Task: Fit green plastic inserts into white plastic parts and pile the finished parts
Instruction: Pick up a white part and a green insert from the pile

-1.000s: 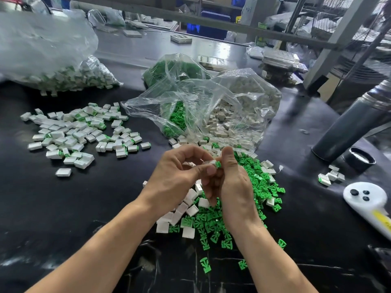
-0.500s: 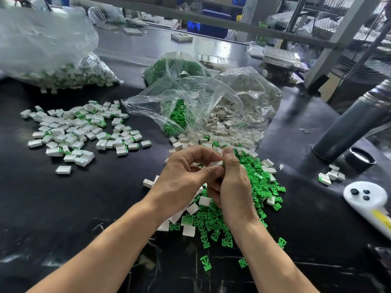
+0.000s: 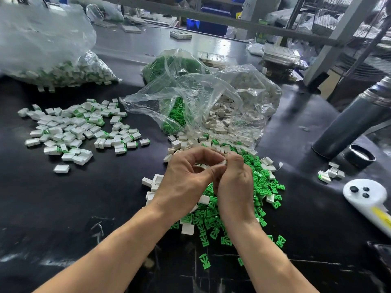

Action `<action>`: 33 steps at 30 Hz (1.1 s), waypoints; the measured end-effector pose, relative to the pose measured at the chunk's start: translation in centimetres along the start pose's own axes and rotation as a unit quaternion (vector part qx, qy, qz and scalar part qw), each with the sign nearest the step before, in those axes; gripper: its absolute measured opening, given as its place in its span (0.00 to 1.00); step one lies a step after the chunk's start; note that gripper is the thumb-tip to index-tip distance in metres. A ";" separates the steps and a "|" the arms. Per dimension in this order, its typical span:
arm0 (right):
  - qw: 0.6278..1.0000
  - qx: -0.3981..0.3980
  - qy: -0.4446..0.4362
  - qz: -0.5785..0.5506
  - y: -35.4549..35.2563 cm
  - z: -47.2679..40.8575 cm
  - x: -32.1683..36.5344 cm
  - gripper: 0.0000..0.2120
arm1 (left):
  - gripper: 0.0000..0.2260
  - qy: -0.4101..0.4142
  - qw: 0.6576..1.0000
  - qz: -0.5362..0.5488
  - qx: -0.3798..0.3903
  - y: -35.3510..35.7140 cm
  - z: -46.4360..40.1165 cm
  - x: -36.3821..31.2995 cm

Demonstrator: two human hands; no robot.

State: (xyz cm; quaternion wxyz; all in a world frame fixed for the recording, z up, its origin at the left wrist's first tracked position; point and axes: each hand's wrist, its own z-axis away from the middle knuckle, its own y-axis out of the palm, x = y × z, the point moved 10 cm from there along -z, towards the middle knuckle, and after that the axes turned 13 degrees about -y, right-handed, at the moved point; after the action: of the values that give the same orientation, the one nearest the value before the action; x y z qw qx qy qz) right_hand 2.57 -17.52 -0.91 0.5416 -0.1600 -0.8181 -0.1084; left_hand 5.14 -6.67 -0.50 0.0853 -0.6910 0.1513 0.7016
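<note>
Both hands meet above the middle of the black desk [image 3: 63, 208], fingertips together. Left hand [image 3: 186, 182] arched, thumb and forefinger curled round a small white part [image 3: 222, 162] held at the fingertips; right hand [image 3: 234, 187] closes on the same piece from the other side, thumb pressed at its top. Whether a green insert is already seated in it, cannot tell: the fingers cover it. Directly beneath the hands, a loose heap of green inserts [image 3: 264, 187] spreads toward the near edge, with unfilled white parts [image 3: 188, 228] mixed through it and along its left fringe. Behind the heap, a clear plastic bag [image 3: 211, 98] lies open toward the hands, spilling white shells [image 3: 220, 119] on its right side and green pieces on its left. A second bag of green pieces [image 3: 169, 62] sits just behind that. Toward the left edge, a flat spread of finished parts [image 3: 74, 127], white with green showing at one end, one lying apart on the near side. Far left corner: a large bag of finished parts [image 3: 53, 60]. Toward the right edge, a dark grey flask [image 3: 349, 119] leaning, its cap [image 3: 359, 159] beside its foot, a few white pieces [image 3: 331, 173] near that, and a white controller [image 3: 368, 197] nearer the front.
</note>
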 end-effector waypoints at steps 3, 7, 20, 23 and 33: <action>1.000 -0.017 -0.010 -0.009 -0.1 0.0 0.1 0.25 | 0.02 0.004 1.000 0.010 0.000 0.0 0.1 -0.1; 0.999 -0.025 -0.031 -0.004 -0.2 -0.1 0.4 0.26 | 0.02 0.004 1.000 0.007 -0.002 -0.1 0.0 -0.2; 0.999 -0.012 -0.029 0.045 -0.5 0.2 -0.2 0.26 | 0.02 0.005 1.000 -0.023 -0.016 -0.4 0.2 0.0; 0.997 0.003 -0.010 0.071 -0.4 0.0 -0.5 0.31 | 0.02 0.004 0.998 -0.042 -0.039 -0.8 0.1 0.0; 0.980 -0.026 -0.060 0.187 -2.9 -0.9 0.1 0.25 | 0.02 -0.041 0.931 -0.297 -0.208 -10.1 -1.7 0.0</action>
State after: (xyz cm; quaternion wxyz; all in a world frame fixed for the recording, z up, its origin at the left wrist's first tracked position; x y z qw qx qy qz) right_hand 2.20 -20.53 -0.52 0.4977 -0.3307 -0.8016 -0.0168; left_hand 10.10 2.31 -1.42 0.1507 -0.6772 -0.2138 0.6878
